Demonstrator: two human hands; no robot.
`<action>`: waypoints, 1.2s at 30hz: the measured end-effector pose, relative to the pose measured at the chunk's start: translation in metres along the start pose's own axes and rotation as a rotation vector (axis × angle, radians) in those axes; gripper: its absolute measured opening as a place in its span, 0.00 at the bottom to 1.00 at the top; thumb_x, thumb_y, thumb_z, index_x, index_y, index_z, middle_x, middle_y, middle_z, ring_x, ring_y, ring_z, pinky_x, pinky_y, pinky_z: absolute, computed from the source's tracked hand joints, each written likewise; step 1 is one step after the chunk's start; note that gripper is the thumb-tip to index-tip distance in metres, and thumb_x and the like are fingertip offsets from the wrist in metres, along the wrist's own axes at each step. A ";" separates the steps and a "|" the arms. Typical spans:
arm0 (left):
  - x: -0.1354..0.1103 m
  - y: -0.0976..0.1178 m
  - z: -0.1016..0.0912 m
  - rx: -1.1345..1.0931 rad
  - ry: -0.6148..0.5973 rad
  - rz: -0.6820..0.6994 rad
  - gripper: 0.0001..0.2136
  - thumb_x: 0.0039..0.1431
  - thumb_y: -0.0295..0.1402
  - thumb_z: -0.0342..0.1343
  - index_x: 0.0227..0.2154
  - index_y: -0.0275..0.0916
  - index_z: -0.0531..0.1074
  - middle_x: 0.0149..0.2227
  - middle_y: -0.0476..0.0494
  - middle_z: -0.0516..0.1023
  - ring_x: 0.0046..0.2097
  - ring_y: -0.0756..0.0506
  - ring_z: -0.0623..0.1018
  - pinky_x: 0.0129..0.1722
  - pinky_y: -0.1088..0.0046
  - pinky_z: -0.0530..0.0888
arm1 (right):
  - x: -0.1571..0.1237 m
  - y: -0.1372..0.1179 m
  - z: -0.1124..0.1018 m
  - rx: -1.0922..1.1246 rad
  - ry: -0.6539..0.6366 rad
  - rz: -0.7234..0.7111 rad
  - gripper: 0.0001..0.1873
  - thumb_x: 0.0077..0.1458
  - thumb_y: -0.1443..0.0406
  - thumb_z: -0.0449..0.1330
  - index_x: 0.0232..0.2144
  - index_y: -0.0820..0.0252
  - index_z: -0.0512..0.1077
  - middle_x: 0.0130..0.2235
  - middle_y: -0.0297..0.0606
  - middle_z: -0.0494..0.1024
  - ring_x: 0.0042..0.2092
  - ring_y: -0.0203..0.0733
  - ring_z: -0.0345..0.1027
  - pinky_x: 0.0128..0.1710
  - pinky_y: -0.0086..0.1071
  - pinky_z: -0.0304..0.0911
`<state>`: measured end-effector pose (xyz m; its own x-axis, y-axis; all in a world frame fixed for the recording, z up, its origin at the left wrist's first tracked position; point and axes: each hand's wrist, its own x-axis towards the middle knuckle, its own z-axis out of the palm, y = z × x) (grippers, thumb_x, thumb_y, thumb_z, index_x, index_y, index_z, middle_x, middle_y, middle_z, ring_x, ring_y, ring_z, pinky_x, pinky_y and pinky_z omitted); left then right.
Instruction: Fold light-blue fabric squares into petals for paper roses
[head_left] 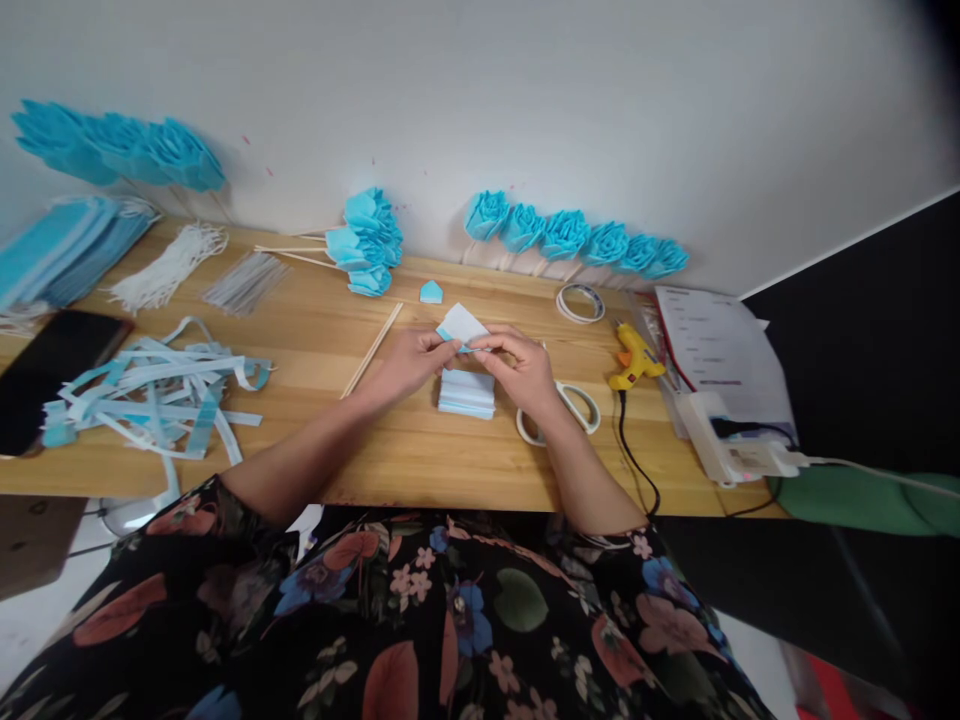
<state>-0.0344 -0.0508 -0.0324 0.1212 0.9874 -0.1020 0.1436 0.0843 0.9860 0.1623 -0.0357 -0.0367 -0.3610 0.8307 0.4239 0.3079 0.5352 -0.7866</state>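
Observation:
Between my two hands is a small folded piece of white and light-blue mask fabric (463,324), its pointed corner facing away from me. My left hand (417,362) pinches its left lower edge, and my right hand (525,368) pinches the right lower edge. Just below them on the table lies a stack of pale fabric pieces (466,394). A small blue folded piece (431,292) with a pointed top rests beyond my left hand. White-handled scissors (583,408) lie partly under my right wrist. To the left are thin wooden sticks (373,350).
Blue fabric flowers on sticks (566,234) line the wall, with more flowers (367,240) near the middle. A tape roll (580,302), a yellow glue gun (636,358) and a power strip (709,440) sit right. Cut strips (161,395) and a phone (56,375) lie left.

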 end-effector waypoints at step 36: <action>0.000 -0.003 0.003 -0.066 -0.083 0.105 0.15 0.55 0.45 0.59 0.29 0.36 0.76 0.26 0.49 0.74 0.29 0.51 0.70 0.29 0.75 0.68 | 0.000 0.004 0.011 0.473 -0.048 0.345 0.19 0.49 0.55 0.69 0.41 0.56 0.73 0.35 0.33 0.79 0.35 0.38 0.71 0.36 0.32 0.67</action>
<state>-0.0314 -0.0518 -0.0354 0.2139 0.9768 -0.0054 0.0615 -0.0079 0.9981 0.1541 -0.0357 -0.0447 -0.3523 0.9310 0.0957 -0.0082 0.0992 -0.9950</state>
